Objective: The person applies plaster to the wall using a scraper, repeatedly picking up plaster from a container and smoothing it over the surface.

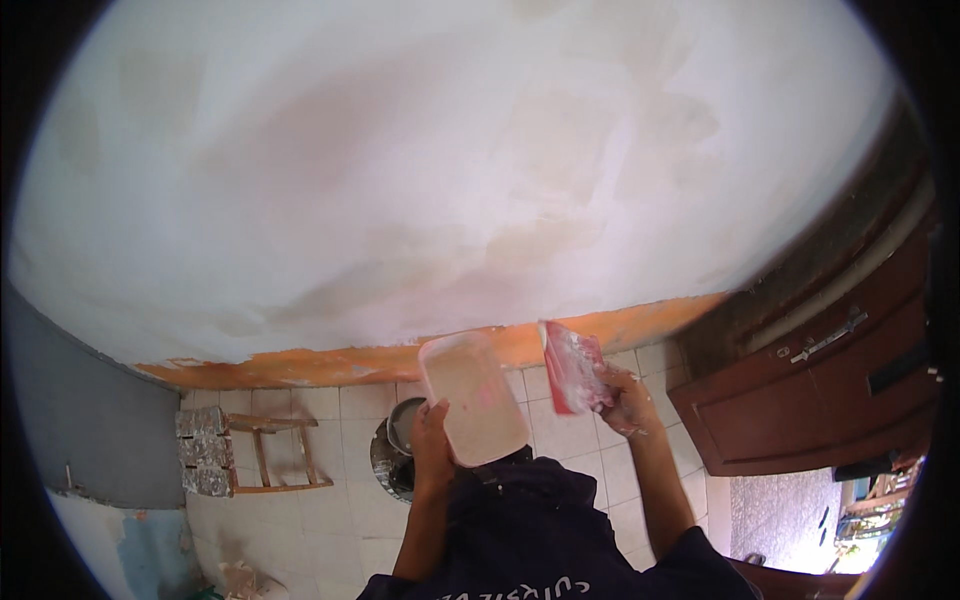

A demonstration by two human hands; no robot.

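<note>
My left hand grips the lower left side of a shallow plastic container with a pinkish rim. A dull beige-white surface fills most of it; I cannot tell how deep the contents are. To its right, apart from it, my right hand pinches a flat red putty spreader by its right side. White paste smears the spreader's face and my right fingers. Both hands are in front of my body, near the foot of the patchy white wall.
Low on the wall runs a ragged orange band. A paint-spattered wooden stool is on the tiled floor at left. Beside my left forearm is a round grey bucket. A brown door stands at right, near a bright opening.
</note>
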